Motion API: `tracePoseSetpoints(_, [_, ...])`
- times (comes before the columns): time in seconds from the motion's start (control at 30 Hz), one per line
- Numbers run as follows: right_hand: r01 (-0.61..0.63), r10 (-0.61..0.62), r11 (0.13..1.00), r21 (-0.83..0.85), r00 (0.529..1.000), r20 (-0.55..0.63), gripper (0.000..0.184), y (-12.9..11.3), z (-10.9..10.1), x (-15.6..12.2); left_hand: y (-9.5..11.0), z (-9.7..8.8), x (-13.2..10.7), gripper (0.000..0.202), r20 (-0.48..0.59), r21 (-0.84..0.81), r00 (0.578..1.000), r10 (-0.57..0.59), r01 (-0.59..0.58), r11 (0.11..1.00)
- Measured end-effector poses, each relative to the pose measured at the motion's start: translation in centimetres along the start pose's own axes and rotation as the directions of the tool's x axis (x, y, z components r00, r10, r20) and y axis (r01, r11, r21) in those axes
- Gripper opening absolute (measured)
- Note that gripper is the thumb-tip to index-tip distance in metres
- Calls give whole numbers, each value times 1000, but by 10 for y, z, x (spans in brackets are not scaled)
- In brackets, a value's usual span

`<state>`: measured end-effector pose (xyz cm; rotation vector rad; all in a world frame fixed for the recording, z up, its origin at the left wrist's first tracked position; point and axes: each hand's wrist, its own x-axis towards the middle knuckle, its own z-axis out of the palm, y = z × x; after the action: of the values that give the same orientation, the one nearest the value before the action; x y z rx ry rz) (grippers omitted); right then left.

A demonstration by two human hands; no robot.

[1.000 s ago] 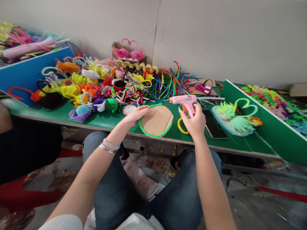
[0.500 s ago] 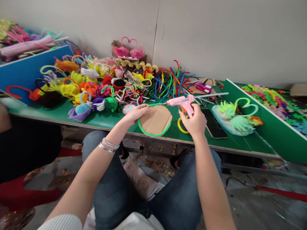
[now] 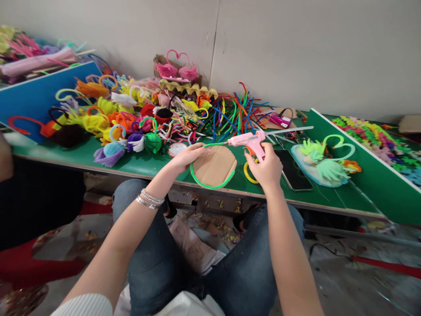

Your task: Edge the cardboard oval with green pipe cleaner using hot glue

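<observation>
My left hand [image 3: 192,156] grips the upper left edge of a round cardboard disc [image 3: 214,166], thumb and fingers closed on it. A bright green pipe cleaner [image 3: 210,187] runs along the disc's left and lower rim, and a stretch lies at the top; the right rim is bare cardboard. My right hand [image 3: 268,166] is wrapped round the handle of a pink hot glue gun [image 3: 248,140], a long pale glue stick [image 3: 289,130] sticking out behind it. The gun's nozzle is at the disc's top edge, by the green strip. Below the gun lies a yellow ring [image 3: 250,173], partly covered by my right hand.
Fluffy pipe-cleaner swans [image 3: 115,118] crowd the table's left side. Loose pipe cleaners [image 3: 233,112] lie behind the disc. On the right are a phone [image 3: 292,171], a pair of green swans on a base [image 3: 324,162] and a green divider [image 3: 365,175]. A person's arm [image 3: 5,158] shows far left.
The glue gun and my right hand have shifted very slightly left, and the disc a touch to the right. Both hands keep their hold.
</observation>
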<state>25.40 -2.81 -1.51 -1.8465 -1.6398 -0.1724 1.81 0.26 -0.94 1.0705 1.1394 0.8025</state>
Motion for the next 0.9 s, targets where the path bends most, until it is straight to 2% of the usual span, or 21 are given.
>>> tracePoseSetpoints(0.5, [2,-2,1000,-4,1000,8,35,1,1,0,-2,0,0,28,-18,1,1000,8,-8,1000])
tracePoseSetpoints(0.9, [29,-28,1000,4,999,-33,34,3,2,-1,-1,1,1,24,28,-37,999,24,-23,999])
